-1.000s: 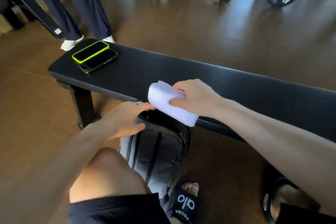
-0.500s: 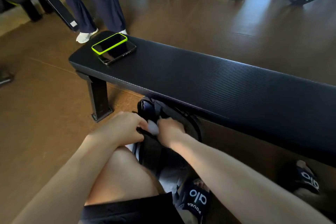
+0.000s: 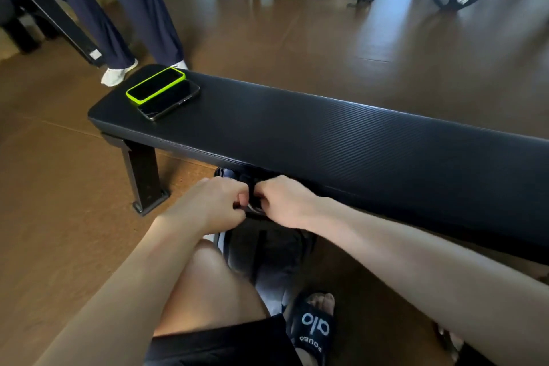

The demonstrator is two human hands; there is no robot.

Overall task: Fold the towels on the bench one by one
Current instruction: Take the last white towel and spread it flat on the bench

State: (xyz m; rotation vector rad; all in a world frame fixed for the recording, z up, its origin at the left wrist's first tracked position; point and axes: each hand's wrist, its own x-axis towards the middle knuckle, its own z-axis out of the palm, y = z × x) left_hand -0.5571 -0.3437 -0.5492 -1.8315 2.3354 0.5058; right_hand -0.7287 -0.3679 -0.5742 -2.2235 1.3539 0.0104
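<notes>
I see both hands at the top of the dark bag (image 3: 267, 249), below the surface's (image 3: 326, 134) near edge. Left hand (image 3: 214, 205) and right hand (image 3: 285, 202) grip closed, apparently on a zipper. No towel visible; soft, light cloth, best taken by corners.

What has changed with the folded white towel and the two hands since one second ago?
The towel went down into the backpack and is no longer visible. The left hand and right hand now pinch something at its top opening. The two phones stayed on the bench.
</notes>
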